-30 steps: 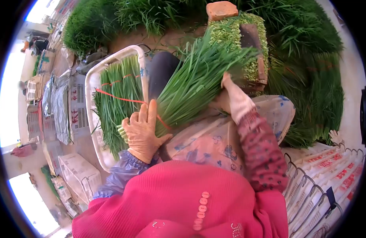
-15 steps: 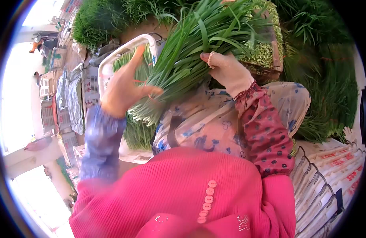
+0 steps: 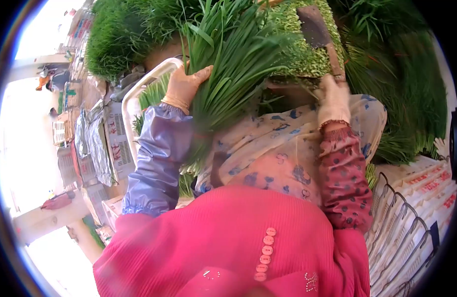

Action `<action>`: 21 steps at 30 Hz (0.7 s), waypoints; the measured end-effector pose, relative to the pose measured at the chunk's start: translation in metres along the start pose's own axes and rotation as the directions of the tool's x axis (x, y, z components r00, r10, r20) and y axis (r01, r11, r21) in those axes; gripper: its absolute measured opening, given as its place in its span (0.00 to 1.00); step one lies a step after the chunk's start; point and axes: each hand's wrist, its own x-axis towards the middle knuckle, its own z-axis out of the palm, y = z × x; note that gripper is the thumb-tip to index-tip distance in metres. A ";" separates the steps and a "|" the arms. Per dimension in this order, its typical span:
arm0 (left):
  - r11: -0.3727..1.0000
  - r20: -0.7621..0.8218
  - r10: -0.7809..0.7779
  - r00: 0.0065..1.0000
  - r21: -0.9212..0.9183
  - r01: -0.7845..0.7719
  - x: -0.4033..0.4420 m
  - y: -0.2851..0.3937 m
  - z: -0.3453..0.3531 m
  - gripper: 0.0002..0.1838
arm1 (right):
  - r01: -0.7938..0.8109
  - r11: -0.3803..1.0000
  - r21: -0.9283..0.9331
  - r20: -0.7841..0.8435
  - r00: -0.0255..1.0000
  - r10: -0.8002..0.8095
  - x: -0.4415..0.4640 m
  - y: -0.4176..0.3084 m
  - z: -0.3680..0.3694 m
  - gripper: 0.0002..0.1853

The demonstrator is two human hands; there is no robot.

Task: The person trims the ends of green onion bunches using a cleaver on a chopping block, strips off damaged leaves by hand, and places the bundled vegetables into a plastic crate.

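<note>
My left hand (image 3: 181, 88), in a pale glove, grips the left side of a large bunch of long green chives (image 3: 238, 64). Its thumb lies over the leaves and its other fingers are hidden. The bunch rests across my lap, leaf tips away from me and pale stem ends close to my body. My gloved right hand (image 3: 333, 101) is off the bunch, at the near edge of a wooden block heaped with chopped green bits (image 3: 292, 64). A cleaver (image 3: 313, 27) lies on the heap, its handle end beside my right fingers. Blur hides whether they touch it.
A white plastic basket (image 3: 130, 106) holding more chives stands at my left. Piles of loose greens (image 3: 124, 39) lie ahead and along the right (image 3: 401, 99). White crates with wire handles (image 3: 411, 213) stand at lower right; stacked crates (image 3: 117, 133) stand at left.
My left hand, apart from the bunch before, has moved forward and taken hold of it. The right hand has let go and moved right, towards the cleaver handle. The bunch has shifted left.
</note>
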 end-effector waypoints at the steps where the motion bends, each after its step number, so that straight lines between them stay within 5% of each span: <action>1: 0.999 -0.007 0.042 0.999 -0.029 -0.042 -0.006 0.003 0.000 0.25 | 0.262 0.933 -0.246 0.007 0.963 -0.268 -0.007 -0.009 0.008 0.22; 2: 0.998 -0.017 0.052 0.999 -0.024 -0.052 -0.008 0.004 -0.004 0.25 | 0.488 0.740 -0.463 0.075 0.853 -0.516 -0.019 -0.020 0.016 0.22; 3: 0.996 0.021 0.047 0.999 -0.071 -0.045 -0.008 0.004 -0.007 0.23 | 0.650 0.562 -0.511 0.334 0.753 -0.567 -0.055 -0.040 0.033 0.19; 4: 0.992 0.063 0.044 0.997 -0.119 -0.036 -0.008 0.006 -0.008 0.22 | 0.651 0.729 -0.211 0.642 0.655 -0.399 -0.071 -0.047 0.046 0.19; 5: 0.977 0.080 -0.029 0.996 -0.209 0.045 -0.013 0.016 -0.006 0.20 | 0.989 0.145 0.001 0.805 0.085 -0.587 -0.062 -0.033 0.060 0.22; 6: 0.976 0.073 -0.017 0.997 -0.215 0.032 -0.015 0.016 -0.005 0.20 | 0.998 -0.063 0.017 0.900 -0.043 -0.434 -0.087 -0.035 0.076 0.27; 10: 0.942 -0.105 -0.065 0.992 -0.336 0.026 -0.018 0.019 0.006 0.23 | 0.925 0.020 -0.381 0.924 0.381 -0.021 -0.079 0.017 0.090 0.29; 14: 0.919 -0.140 -0.132 0.981 -0.387 0.069 -0.021 0.013 0.012 0.27 | 0.946 0.041 -0.321 0.944 0.323 -0.061 -0.070 0.011 0.072 0.20; 17: 0.931 -0.159 -0.092 0.983 -0.365 0.028 -0.023 0.013 0.019 0.27 | 0.889 -0.003 -0.459 0.814 0.419 -0.402 -0.069 -0.034 0.086 0.08; 18: 0.970 -0.187 -0.080 0.979 -0.241 0.033 -0.024 0.016 0.022 0.29 | 0.914 0.114 -0.388 0.783 0.393 -0.482 -0.070 -0.047 0.091 0.07; 20: 0.993 -0.206 -0.056 0.977 -0.110 0.034 -0.024 0.016 0.024 0.30 | 0.954 0.050 -0.296 0.810 0.278 -0.517 -0.063 -0.059 0.108 0.07; 21: 1.000 -0.215 -0.026 0.976 -0.022 0.021 -0.023 0.014 0.025 0.31 | 0.933 0.003 -0.359 0.843 0.326 -0.427 -0.066 -0.068 0.117 0.09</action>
